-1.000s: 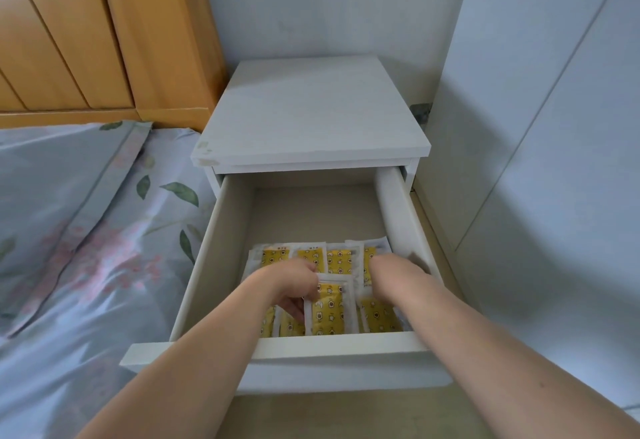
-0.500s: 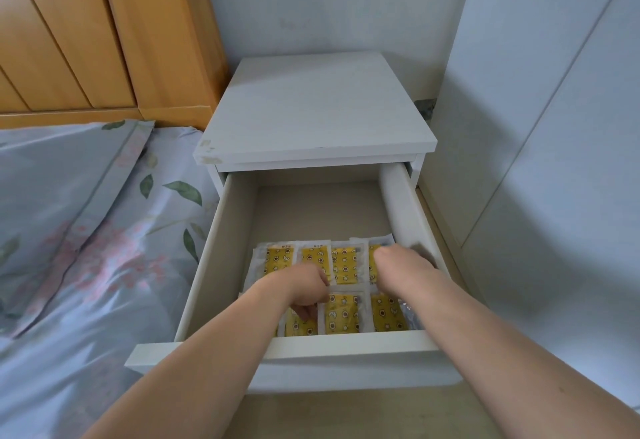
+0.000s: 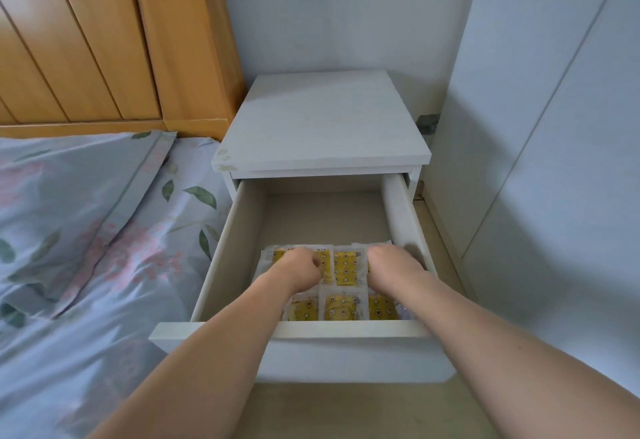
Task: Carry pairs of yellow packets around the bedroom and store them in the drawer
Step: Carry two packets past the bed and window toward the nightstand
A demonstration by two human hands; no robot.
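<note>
Both hands moved from front row to back row of yellow packets (image 3: 344,267) in drawer (image 3: 239,231); left hand (image 3: 301,265) and right hand (image 3: 391,265) fingers curled down onto them, grip unclear, likely tidying the stored stack

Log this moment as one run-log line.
stage: storing | left hand: on yellow packets, fingers curled | right hand: on packets at right wall | drawer: open | nightstand top: bare
</note>
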